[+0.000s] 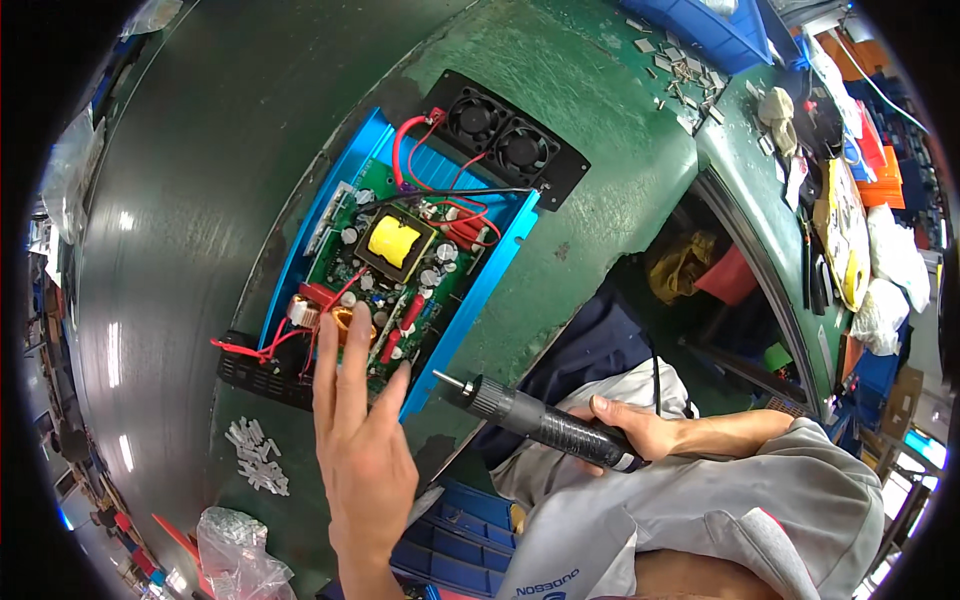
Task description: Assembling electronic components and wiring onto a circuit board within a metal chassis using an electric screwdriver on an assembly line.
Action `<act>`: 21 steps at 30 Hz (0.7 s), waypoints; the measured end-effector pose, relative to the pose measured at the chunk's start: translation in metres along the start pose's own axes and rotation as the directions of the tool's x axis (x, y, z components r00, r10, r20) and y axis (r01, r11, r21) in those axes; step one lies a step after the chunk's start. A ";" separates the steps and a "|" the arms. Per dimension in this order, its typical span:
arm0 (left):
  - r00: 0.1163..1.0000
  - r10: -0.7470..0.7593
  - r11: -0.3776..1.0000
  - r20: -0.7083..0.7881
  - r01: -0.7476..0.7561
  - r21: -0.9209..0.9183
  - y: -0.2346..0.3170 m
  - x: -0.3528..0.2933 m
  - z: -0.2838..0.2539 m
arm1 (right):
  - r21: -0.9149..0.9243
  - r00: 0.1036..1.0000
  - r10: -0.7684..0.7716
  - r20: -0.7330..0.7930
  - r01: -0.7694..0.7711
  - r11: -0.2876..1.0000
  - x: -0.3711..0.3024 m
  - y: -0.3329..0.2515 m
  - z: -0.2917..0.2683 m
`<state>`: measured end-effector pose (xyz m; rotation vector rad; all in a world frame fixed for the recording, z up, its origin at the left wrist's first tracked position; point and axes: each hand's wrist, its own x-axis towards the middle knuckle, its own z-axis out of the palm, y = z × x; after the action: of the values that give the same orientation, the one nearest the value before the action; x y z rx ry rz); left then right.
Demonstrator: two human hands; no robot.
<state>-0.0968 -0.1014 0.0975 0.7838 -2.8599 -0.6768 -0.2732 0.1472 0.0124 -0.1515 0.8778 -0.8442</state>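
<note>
My right hand (640, 430) is wrapped round a black electric screwdriver (550, 422), whose metal bit points left at the casing's near corner. With fingers stretched and apart, my left hand (365, 450) reaches over the near end of an open blue metal casing (480, 290). Its fingertips are by a copper-wound coil (352, 325); whether they touch it I cannot tell. Inside lies a green circuit board with a yellow-wrapped transformer (394, 242) and red wires. A black end panel with two fans (500, 135) lies at the far end. Another black panel (262, 375) at the near end is partly hidden.
Small white pieces (257, 457) lie in a pile left of my hand, near a clear plastic bag (240, 550). Metal bits (690, 75) are scattered at the back by a blue bin (705, 30). A grey conveyor-like strip (170, 250) runs along the left. Blue crates (460, 530) stand below.
</note>
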 end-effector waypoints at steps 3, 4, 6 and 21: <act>0.998 -0.043 0.999 0.051 0.044 -0.017 0.010 -0.005 -0.002 | -0.081 0.998 -0.056 0.010 0.056 0.995 -0.003 0.000 0.000; 0.998 -0.041 0.999 0.047 0.042 -0.020 0.013 -0.007 0.001 | -0.115 0.997 -0.080 0.008 0.080 0.990 -0.003 0.002 -0.001; 0.996 -0.084 0.996 -0.007 0.084 0.012 0.017 -0.010 0.007 | -0.201 0.996 -0.087 -0.010 0.083 0.976 -0.004 0.002 -0.004; 0.929 -0.137 0.982 -0.343 0.173 0.078 0.000 -0.043 0.023 | -0.605 0.968 -0.133 -0.211 -0.023 0.796 -0.018 -0.005 -0.028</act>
<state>-0.0644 -0.0706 0.0776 1.0390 -2.5574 -0.3617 -0.3021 0.1623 0.0074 -0.6514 1.3696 -0.6135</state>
